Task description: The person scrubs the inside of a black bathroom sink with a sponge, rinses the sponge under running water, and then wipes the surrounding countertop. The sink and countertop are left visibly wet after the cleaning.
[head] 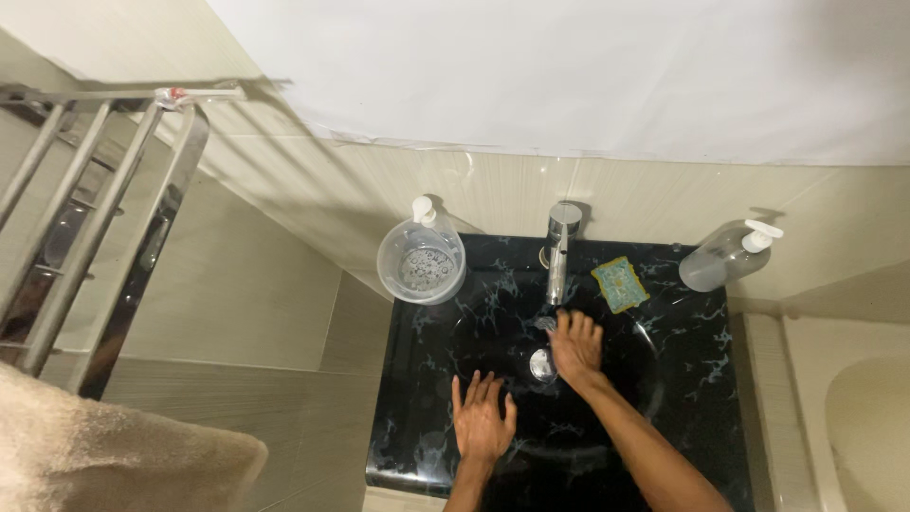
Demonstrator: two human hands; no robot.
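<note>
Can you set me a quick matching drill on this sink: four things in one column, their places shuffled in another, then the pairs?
Things:
1. clear bowl
2. sponge
3. pump bottle
4. right hand

Places:
A. back right corner of the black sink, leaning on the wall
B. in the basin under the tap, beside the drain
C. back left corner of the sink
D. flat on the sink top, just right of the tap

Pairs: 1-C, 2-D, 3-A, 4-B

The left hand lies flat, fingers spread, near the basin's front edge.
</note>
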